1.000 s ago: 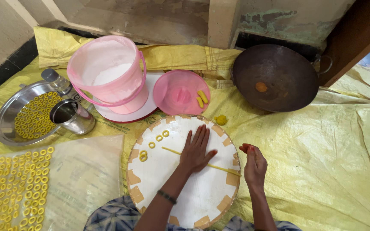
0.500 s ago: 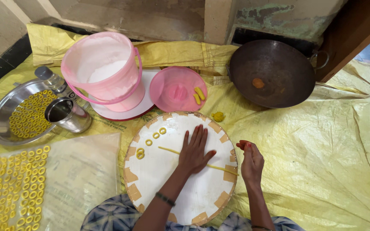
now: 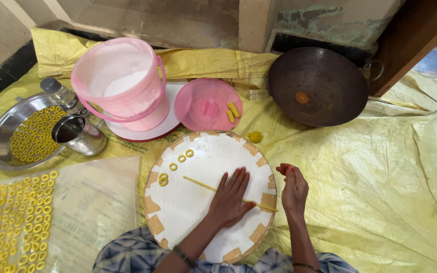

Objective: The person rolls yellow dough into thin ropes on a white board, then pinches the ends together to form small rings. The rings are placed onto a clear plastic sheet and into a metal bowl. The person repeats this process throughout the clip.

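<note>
Flat left hand (image 3: pixel 231 198) pressing dough strand (image 3: pixel 203 184)

A crinkled yellow plastic sheet (image 3: pixel 380 192) covers the floor and carries every item in view. Taking the round white board (image 3: pixel 198 202) as the clock centre, a white disc (image 3: pixel 142 132) lies at 11 o'clock, a pink lid (image 3: pixel 206 106) at 12 o'clock with a small yellow dough lump (image 3: pixel 254 136) just right of it, and a dark round pan (image 3: pixel 317 86) at 1 o'clock. A steel plate (image 3: pixel 6 136) and a steel cup (image 3: pixel 77 134) lie at 10 o'clock, and a clear plastic sheet (image 3: pixel 92 202) lies at 9 o'clock.
</note>
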